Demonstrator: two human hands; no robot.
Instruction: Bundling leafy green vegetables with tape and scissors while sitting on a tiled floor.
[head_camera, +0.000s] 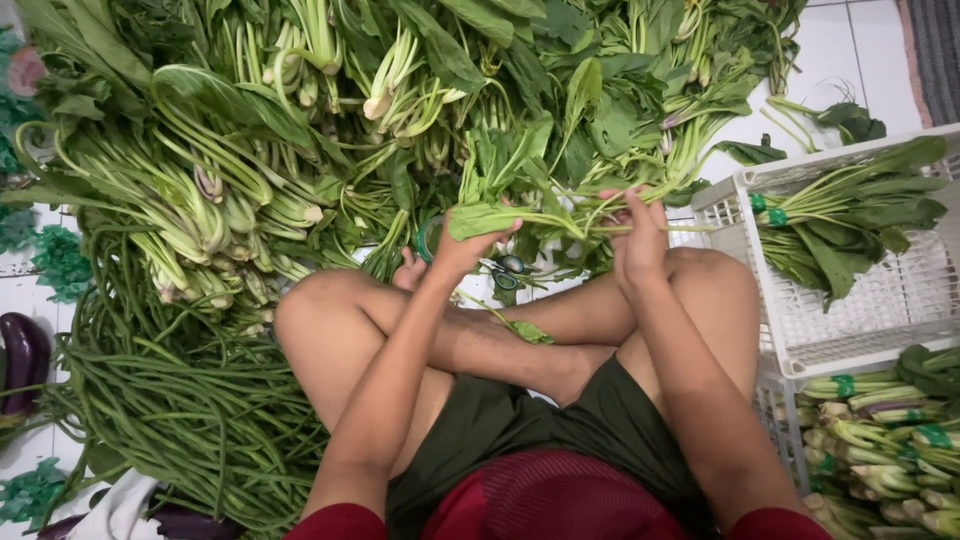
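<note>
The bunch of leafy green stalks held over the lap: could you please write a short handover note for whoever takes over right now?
Left hand: grips the leaf end of the loose bunch of leafy green stalks.
Right hand: pinches the stem end of the same bunch.
Green-handled scissors lie on the floor between the knees.
Done: one green-banded bunch lies in the white plastic slatted crate; banded pak choi bundles are stacked below it.
Left: the held bunch shows no band; a large heap of loose greens lies ahead, with long beans on the left.

Dark red short sleeves, dark red shirt, dark green shorts, bare forearms, bare legs
</note>
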